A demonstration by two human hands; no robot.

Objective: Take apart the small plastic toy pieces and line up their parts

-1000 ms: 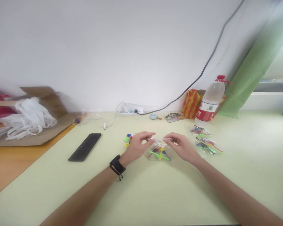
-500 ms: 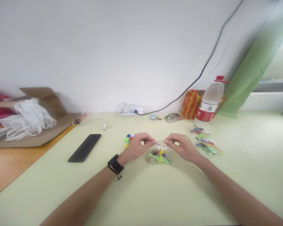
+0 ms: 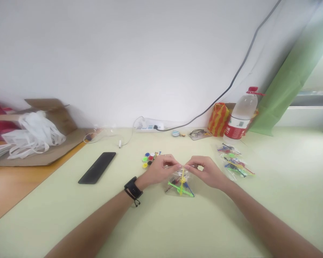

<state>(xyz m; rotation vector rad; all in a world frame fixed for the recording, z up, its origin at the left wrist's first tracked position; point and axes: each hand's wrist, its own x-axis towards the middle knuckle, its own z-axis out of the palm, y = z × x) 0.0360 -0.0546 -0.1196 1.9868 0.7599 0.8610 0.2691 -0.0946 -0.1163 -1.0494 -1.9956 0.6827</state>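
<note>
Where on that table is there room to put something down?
Bare table shows right of the plastic packets and, between the forearms, on the near side of the clear bag. A smaller patch lies between the black slab and left hand. It's crowded behind that hand, around the colored discs, and where the bottle and striped bag stand together.

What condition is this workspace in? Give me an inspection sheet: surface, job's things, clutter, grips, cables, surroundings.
Surface: pale green tabletop; spills: nothing seen.
Job's things: transparent bag holding colored plastic parts.
Clutter: black slab at left, colored discs beyond the left hand, red-capped bottle and bagged parts at right.
Grips: left hand and right hand pinch the bag's upper edge.
Cables: gray cable plugged into power strip; white cable on tabletop.
Surroundings: white wall behind, green cloth at right.
</note>
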